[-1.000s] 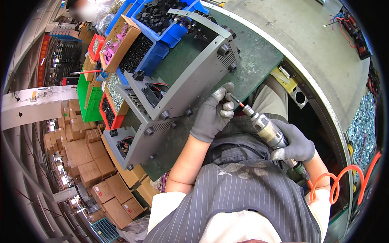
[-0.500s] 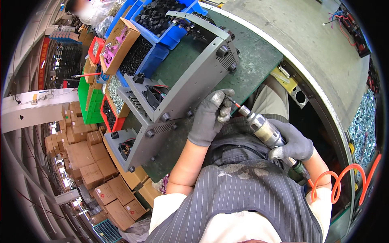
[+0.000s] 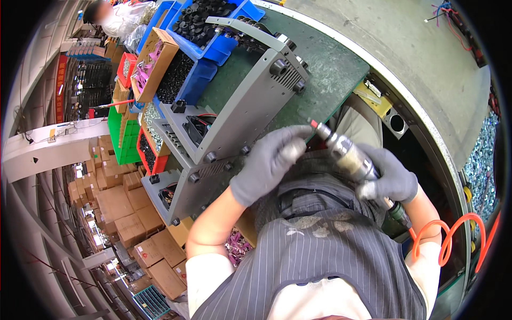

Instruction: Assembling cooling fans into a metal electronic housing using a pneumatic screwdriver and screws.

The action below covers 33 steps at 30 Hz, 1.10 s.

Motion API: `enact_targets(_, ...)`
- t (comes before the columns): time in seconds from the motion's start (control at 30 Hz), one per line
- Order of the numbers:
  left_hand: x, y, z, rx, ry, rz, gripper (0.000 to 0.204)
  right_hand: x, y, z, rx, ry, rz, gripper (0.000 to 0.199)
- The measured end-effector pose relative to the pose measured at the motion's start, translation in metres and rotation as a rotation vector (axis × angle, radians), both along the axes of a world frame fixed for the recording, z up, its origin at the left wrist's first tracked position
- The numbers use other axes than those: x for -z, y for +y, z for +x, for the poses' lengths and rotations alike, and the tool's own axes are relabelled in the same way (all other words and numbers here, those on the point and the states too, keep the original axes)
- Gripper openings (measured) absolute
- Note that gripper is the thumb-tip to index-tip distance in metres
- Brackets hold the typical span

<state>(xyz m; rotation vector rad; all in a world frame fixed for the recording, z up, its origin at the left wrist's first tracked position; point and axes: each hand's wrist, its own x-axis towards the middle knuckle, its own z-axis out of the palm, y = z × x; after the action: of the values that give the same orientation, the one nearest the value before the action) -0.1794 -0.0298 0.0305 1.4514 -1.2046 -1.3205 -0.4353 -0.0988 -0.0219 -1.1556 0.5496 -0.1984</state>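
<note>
My right hand, in a grey glove, is wrapped around a metal pneumatic screwdriver. The tool's red-banded tip points up and left, over my lap. Close to that tip is my gloved left hand, its fingers stretched toward the tip and the thumb apart; I see nothing held, though the palm is hidden and slightly blurred. Left of my hands stands a grey metal housing with round black feet and a black fan inside. A second grey housing stands beside it, nearer me.
Blue bins of black parts, a cardboard box with pink pieces and a red bin line the green worktop. An orange coiled hose runs from the tool. Cartons are stacked at left; a person is far left.
My left hand has drawn back down and left from the driver's bit, and its curled fingers have straightened. The driver's tip has shifted slightly upward, still in my right hand.
</note>
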Motion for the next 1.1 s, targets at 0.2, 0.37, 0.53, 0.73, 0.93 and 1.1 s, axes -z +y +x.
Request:
enact_targets(0.2,-0.09,-0.043,0.01,0.092,-1.346,-0.363,0.059,0.006,-0.027,0.004,0.205,-0.036,-0.203,0.067)
enact_targets(0.37,-0.059,-0.072,0.046,0.205,-1.374,-0.212,0.054,0.001,-0.035,0.017,0.18,-0.002,-0.147,0.068)
enact_targets(0.53,-0.057,-0.086,0.049,0.298,-0.945,0.095,0.036,-0.007,-0.043,0.019,0.151,0.02,-0.103,0.065)
enact_targets(0.73,-0.057,-0.09,0.054,0.362,-0.951,0.042,0.031,-0.019,-0.049,0.023,0.135,0.122,-0.229,0.062)
enact_targets(0.93,-0.058,-0.084,0.058,0.352,-0.876,0.038,0.031,-0.026,-0.048,0.026,0.106,0.168,-0.294,0.061)
enact_targets(1.1,-0.083,-0.06,0.015,-0.073,-1.262,-0.425,0.023,-0.022,-0.04,0.015,0.186,0.138,-0.192,0.06)
